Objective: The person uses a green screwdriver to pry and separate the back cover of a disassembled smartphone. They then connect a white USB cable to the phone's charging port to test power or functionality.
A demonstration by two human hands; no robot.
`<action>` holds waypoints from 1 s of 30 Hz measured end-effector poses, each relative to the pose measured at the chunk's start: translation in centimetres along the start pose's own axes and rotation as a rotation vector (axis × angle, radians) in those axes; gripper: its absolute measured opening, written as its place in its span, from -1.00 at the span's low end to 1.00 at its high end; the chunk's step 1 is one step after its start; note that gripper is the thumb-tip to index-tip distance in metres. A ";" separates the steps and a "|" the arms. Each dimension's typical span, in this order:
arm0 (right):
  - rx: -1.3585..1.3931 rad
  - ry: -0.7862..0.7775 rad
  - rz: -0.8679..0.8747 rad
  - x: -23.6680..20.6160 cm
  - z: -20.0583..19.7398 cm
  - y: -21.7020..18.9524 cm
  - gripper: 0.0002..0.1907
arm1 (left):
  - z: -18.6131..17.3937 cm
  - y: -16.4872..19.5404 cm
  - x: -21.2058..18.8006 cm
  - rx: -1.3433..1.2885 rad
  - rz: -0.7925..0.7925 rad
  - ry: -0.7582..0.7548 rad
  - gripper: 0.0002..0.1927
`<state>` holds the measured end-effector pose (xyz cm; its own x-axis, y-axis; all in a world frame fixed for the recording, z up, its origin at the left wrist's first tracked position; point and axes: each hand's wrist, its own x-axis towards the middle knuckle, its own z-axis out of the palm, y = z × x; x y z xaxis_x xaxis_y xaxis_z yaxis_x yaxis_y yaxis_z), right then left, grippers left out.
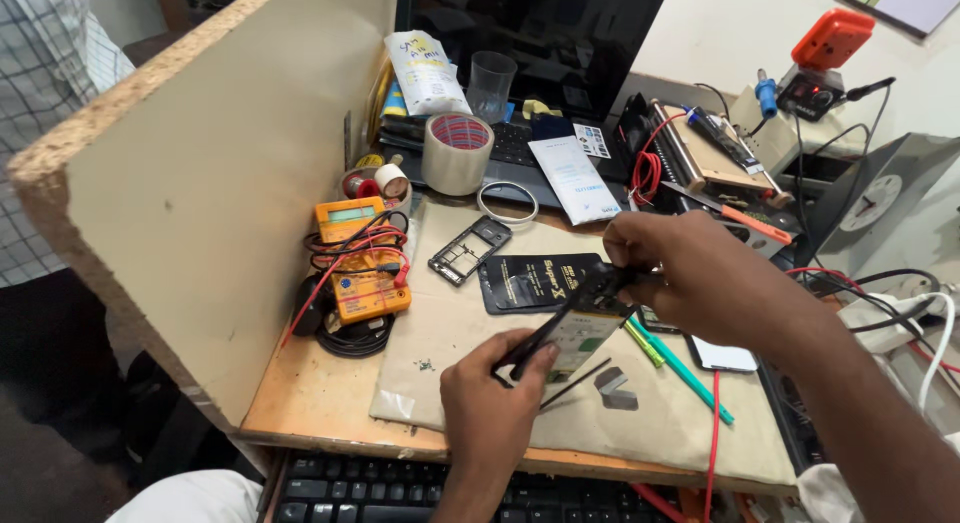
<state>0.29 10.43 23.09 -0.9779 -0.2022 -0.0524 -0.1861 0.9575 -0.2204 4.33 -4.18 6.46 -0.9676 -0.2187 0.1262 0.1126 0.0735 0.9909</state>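
Small electronics repair workshop, phone-fixing bench. Cluttered tabletop (pixel 320 398): orange multimeter (pixel 362 273) with red-black leads, bare phone frame (pixel 469 250), tape rolls (pixel 457 153), laptop (pixel 540 73), wall-side wires, partition board (pixel 200 173) at left.

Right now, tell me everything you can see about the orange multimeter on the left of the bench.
The orange multimeter lies flat, face up, on the wooden bench beside the partition board. It looks plastic, with a pale screen at its far end and a dial lower down. Red and black leads drape across it, and a black coiled cable sits against its near end. Neither hand touches it.
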 end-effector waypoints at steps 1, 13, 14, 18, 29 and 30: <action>0.015 -0.007 0.006 0.2 0.0 -0.1 -0.60 | -0.2 0.0 0.2 0.020 0.018 -0.026 -0.74; 0.057 -0.116 0.057 1.7 -0.7 0.8 -0.73 | 2.5 -0.6 2.6 -0.207 0.115 -0.231 -0.67; 0.039 -0.118 0.044 1.9 -0.7 0.9 -0.72 | 2.9 -0.7 2.8 -0.237 0.161 -0.235 -0.68; -0.001 -0.042 -0.091 1.9 -0.2 1.0 -0.73 | 3.9 -1.0 3.2 -0.302 0.165 -0.250 -0.73; -0.231 0.022 -0.015 1.0 0.3 -0.6 -0.58 | 4.7 -0.8 2.8 -0.332 0.223 -0.154 -0.77; -0.243 0.004 0.021 1.0 0.2 -0.7 -0.59 | 4.7 -0.8 2.9 -0.330 0.223 -0.157 -0.76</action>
<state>-0.57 9.55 23.00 -0.9821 -0.1814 -0.0508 -0.1827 0.9829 0.0212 0.41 -0.27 5.80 -0.9311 -0.0795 0.3560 0.3647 -0.2184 0.9051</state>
